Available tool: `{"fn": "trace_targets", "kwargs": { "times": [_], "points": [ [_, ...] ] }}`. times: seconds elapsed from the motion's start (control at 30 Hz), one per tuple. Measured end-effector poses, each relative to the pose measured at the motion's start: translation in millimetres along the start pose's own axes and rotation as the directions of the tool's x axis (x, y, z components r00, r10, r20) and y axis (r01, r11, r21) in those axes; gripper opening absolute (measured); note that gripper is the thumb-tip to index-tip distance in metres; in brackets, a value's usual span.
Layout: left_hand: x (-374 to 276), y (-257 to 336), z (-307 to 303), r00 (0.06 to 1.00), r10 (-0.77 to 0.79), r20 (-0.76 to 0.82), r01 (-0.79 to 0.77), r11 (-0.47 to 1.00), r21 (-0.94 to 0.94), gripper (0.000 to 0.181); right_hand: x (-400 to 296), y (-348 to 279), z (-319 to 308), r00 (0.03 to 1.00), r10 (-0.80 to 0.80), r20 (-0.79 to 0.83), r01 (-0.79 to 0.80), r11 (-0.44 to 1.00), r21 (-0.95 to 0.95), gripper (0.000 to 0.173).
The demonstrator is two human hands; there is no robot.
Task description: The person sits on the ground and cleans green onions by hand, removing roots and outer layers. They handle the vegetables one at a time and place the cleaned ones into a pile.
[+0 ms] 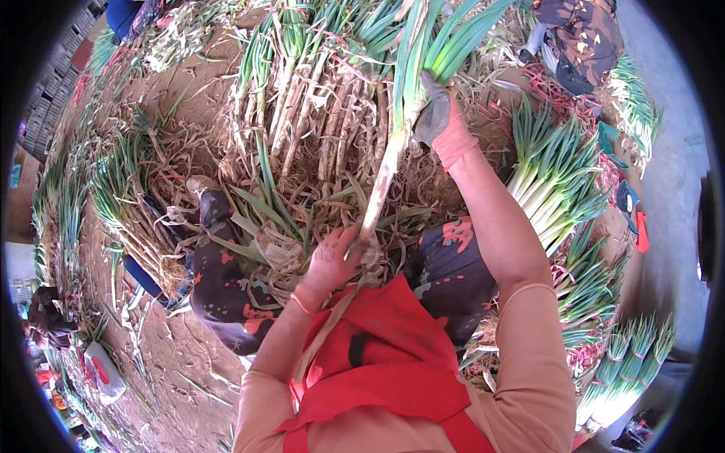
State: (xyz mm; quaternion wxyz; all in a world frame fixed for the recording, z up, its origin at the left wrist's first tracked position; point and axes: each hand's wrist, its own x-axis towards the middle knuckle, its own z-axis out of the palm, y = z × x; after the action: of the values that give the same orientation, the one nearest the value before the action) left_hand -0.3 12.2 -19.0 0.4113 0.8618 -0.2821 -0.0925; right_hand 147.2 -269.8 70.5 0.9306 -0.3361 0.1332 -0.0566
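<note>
A long green onion (pixel 385 175) slants across the space between my knees, with its leaves up and its root end near my lap. My right hand (pixel 439 116), in a grey-palmed pink work glove, grips it where the white stalk turns into green leaves. Down at the root end, my gloved left hand (pixel 334 257) has its fingers closed against the stalk; blur hides the exact hold. A dry strip of leaf (pixel 328 334) trails from beside that hand over my red apron (pixel 391 345). Peeled dry husks (pixel 277 243) lie heaped between my legs.
Unpeeled green onions (pixel 317 113) lie in a row ahead, roots toward me. Another bundle (pixel 141 226) leans at left. Cleaned onions (pixel 549 181) are piled at right, near tied bundles (pixel 628 362). One person (pixel 583 39) is at upper right, another (pixel 127 17) at upper left.
</note>
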Motion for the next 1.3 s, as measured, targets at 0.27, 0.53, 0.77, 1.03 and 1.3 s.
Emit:
{"fn": "trace_targets", "kwargs": {
  "times": [0.27,0.53,0.77,1.03,1.3],
  "points": [
    [151,84,-49,0.971,-0.142,-0.192,-0.059,0.638,-0.768,0.036,-28,-2,38,0.969,-0.079,0.232,0.06,0.994,0.089,0.024],
    [145,16,8,0.811,0.502,-0.299,-0.58,0.753,-0.31,0.026,-2,-23,-10,0.974,-0.144,0.175,0.141,0.99,0.03,0.027],
    [-23,-109,37,0.694,-0.424,0.582,-0.035,0.788,0.615,0.037,-9,-36,-9,0.983,-0.132,0.127,0.129,0.991,0.032,0.025],
    [87,-48,-31,0.952,-0.221,-0.213,0.122,0.909,-0.399,0.03,-13,-25,14,0.976,-0.062,0.209,0.037,0.992,0.118,0.023],
    [218,100,-59,0.886,0.026,-0.462,-0.313,0.768,-0.559,0.024,-19,-9,28,0.966,-0.013,0.26,-0.01,0.996,0.088,0.022]
  ]
}}
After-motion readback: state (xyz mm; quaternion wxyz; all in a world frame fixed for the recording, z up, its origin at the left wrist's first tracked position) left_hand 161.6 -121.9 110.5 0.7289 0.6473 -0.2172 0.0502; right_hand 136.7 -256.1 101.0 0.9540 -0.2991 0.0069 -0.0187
